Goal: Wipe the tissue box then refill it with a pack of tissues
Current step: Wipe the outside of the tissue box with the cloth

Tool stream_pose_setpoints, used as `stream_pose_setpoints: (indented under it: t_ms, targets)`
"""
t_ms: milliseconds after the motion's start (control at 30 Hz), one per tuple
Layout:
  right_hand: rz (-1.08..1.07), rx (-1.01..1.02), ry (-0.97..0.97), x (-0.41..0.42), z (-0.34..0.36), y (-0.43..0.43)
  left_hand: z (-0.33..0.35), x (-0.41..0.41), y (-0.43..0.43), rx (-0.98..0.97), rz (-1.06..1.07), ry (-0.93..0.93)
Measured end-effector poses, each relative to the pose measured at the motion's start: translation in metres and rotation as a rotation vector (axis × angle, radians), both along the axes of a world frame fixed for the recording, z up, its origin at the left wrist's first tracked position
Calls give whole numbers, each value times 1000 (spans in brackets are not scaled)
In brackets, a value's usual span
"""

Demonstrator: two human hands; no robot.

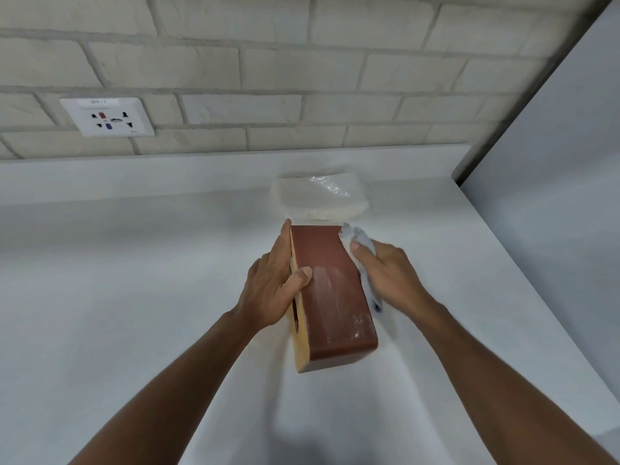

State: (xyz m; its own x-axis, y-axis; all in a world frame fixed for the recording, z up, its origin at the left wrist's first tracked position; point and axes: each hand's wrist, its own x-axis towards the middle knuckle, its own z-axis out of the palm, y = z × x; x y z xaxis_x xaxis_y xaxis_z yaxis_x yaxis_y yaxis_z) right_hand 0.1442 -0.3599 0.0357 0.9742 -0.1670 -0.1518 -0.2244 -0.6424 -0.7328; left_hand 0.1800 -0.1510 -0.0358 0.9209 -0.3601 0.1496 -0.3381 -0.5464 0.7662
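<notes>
Left hand (271, 290) grips the brown wooden tissue box (330, 290), tipped on edge. Right hand (385, 273) clutches a pale cloth (364, 245); a hard wipe could topple it.

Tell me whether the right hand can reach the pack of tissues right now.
Probably yes: the pack of tissues lies on the counter just past the right hand, nothing between, though its fingers hold a cloth.

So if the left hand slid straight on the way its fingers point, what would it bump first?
The left hand would probably meet the pack of tissues behind the tissue box, though depth is unclear.
</notes>
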Motion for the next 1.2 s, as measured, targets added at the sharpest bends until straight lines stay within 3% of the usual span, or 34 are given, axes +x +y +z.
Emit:
stream_pose_setpoints:
  t_ms: [100,167,333,433,500,600,667,933,1200]
  targets:
    - [-100,312,33,20,11,-16,2,-1,-1,24,18,31]
    - [-154,396,-30,16,18,-26,4,-3,0,34,16,38]
    - [125,315,15,-22,20,-13,4,-2,0,33,8,44]
    - [138,227,-11,-30,9,-9,4,-2,0,24,5,50]
    - [187,21,-28,-34,5,-7,4,-2,0,20,5,41]
    - [341,-487,-169,-38,-2,-3,5,-3,0,17,0,20]
    - [380,-621,-296,-40,-5,-1,4,-3,-1,5,4,12]
    - [420,-632,-438,-43,-2,11,-2,0,0,-14,21,-28]
    - [480,-481,-292,-33,-6,10,-8,2,0,-11,10,-51]
